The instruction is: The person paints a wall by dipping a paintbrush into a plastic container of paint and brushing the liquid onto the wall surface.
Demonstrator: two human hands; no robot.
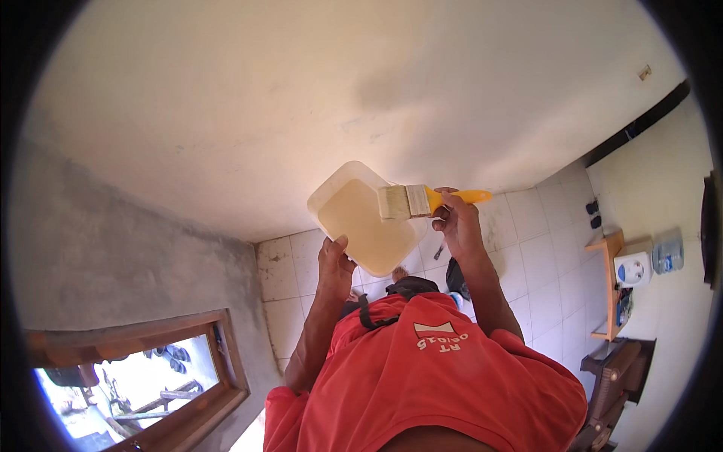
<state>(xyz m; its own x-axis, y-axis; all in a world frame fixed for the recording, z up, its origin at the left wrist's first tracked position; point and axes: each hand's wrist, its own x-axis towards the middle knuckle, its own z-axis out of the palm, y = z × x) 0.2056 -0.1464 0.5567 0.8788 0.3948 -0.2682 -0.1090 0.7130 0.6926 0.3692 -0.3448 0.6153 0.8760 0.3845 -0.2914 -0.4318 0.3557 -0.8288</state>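
Observation:
My left hand (337,265) grips the near left rim of a translucent plastic tub (323,199), thumb over the edge. Cream-coloured liquid, seemingly paint, (361,226) lies inside it. In my right hand (458,220) is a flat paintbrush (419,201), held by its yellow handle near the metal ferrule. The pale bristles point left and overlap the tub's right side; whether they touch the liquid I cannot tell. Beyond the tub rises a cream wall (271,113) with scuffs and faint darker patches.
At left, a grey wall (169,237) holds a wooden-framed window (237,361). White tiles (525,214) cover the floor, where a scraper-like tool (439,252) and a dark bag (456,277) lie near my feet. A water dispenser (632,270) and brown chairs (613,373) stand at right.

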